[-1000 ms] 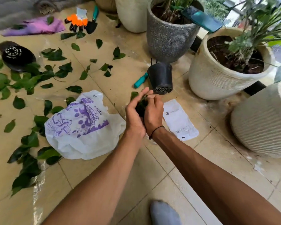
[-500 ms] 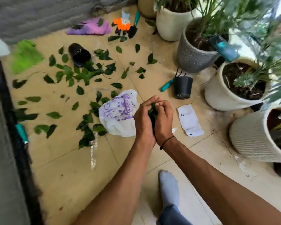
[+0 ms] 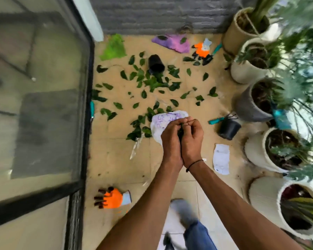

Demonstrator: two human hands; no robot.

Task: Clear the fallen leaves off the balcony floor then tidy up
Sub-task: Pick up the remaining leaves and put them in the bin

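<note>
Two hands do the carrying here: my left hand [image 3: 171,141] and my right hand [image 3: 192,139] are pressed together side to side, fingers curled inward, cupping a small clump of leaves [image 3: 180,129] between the palms. I hold them that way so nothing slips out of the gap; only a dark green sliver shows between my fingers, so I cannot tell how many leaves are in there or which way they point.

My hands hover over the near edge of the white plastic bag [image 3: 163,121] with purple print, which lies crumpled on the balcony floor [image 3: 116,159]. It looks the natural place to drop this clump, though I cannot make out where its mouth is from here.

Most of the work is ahead, I judge. Plenty of fallen leaves [image 3: 152,82] lie scattered beyond the bag, thickest by the tipped black pot [image 3: 155,64], with others out toward the glass door [image 3: 43,87]. They lie flat, their long axes pointing every which way.

For tidying, there is an orange glove [image 3: 112,198] near my foot, another orange glove [image 3: 201,48] by the far wall, a purple cloth [image 3: 172,43], a green cloth [image 3: 114,47], a second black pot [image 3: 229,128] on its side, and a slip of paper [image 3: 221,158].
</note>
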